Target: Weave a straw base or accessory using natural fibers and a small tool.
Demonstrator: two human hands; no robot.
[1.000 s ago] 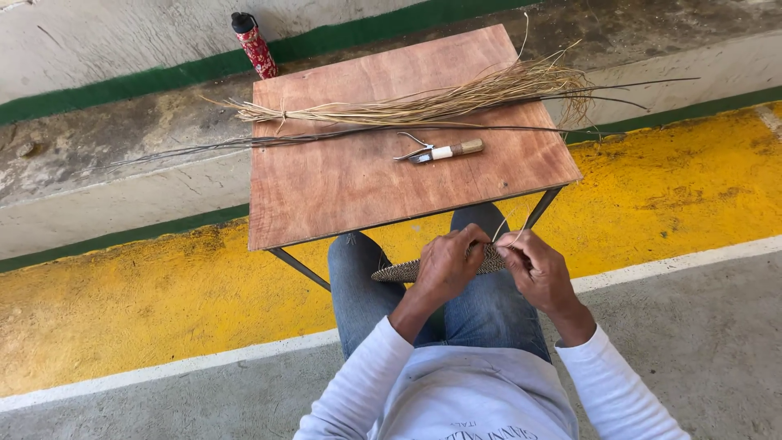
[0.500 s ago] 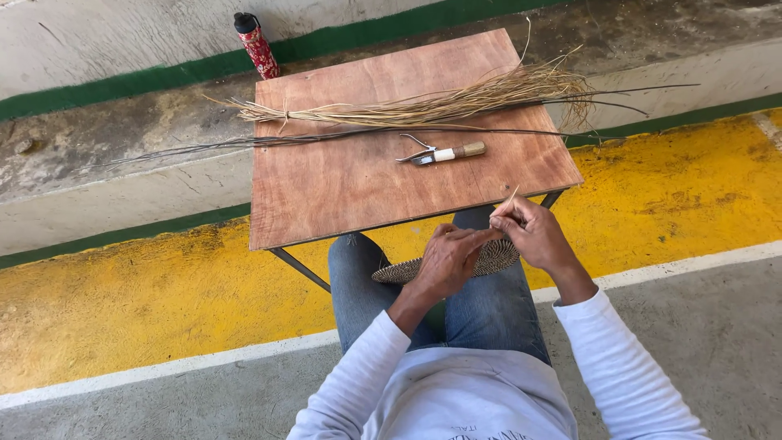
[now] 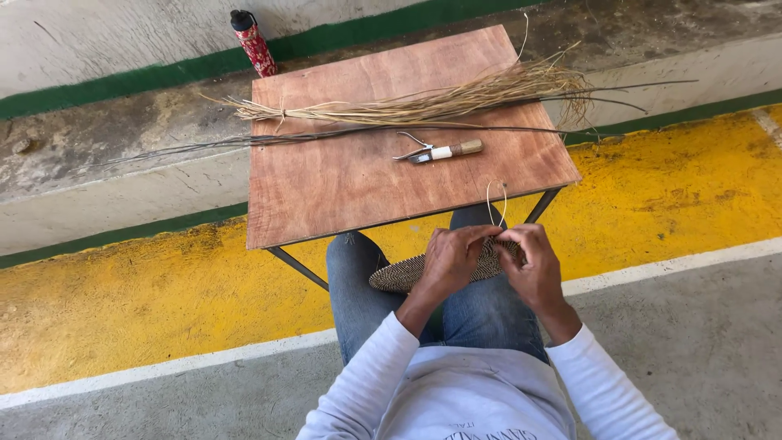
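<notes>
while seated at tabletop (image 3: 342,195) | left hand (image 3: 450,259) and right hand (image 3: 533,265) both pinch woven mat (image 3: 403,273) | straw loop (image 3: 495,204) rises between them

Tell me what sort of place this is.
Probably an outdoor or semi-open concrete yard used as a makeshift weaving spot: bare concrete floor with a yellow painted strip, and a small wooden table holding a bundle of dried fibres.
</notes>
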